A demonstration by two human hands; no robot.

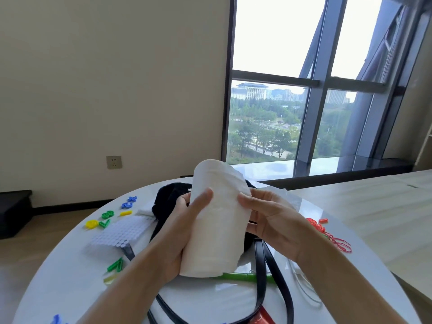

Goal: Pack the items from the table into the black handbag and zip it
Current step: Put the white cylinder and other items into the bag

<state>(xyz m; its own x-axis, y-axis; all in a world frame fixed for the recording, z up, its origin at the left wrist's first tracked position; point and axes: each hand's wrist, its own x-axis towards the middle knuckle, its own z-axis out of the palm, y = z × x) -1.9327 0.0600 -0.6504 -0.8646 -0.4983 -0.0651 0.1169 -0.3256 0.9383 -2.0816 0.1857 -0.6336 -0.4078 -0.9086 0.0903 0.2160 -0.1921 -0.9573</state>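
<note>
Black handbag [163, 206]: fuzzy black body, lying on the round white table [70, 277] behind the raised hands and mostly hidden by them; whether its zip is open or closed cannot be told.
Handbag straps [261, 284]: glossy black, trailing from the bag toward the near edge of the table, crossing over a green stick.
Toilet paper roll [217, 220]: white, being held up above the bag between both hands, tilted with its far end leaning away from the camera; a loose sheet is hanging at its lower right.
Left hand [180, 232]: wrapping the roll's left side, thumb lying across the front, fingers curled behind and gripping it.
Right hand [271, 216]: pressing the roll's right side, thumb touching the paper edge, fingers half-curled behind it.
White peg sheet [119, 232]: a panel of small round white pieces, lying left of the bag, just beside it.
Plastic number pieces [105, 218]: yellow, green and blue, sitting scattered beyond the peg sheet near the table's left rim.
Green number 7 [116, 264]: lying nearer, beside the left forearm.
Green stick [243, 277]: lying flat under the roll's lower end.
Red-orange cord [327, 235]: lying tangled at the right, beyond the right wrist.
White cord [306, 288]: looping on the table under the right forearm.
Red item [261, 318]: showing partly at the bottom edge, between the straps; kind cannot be told.
</note>
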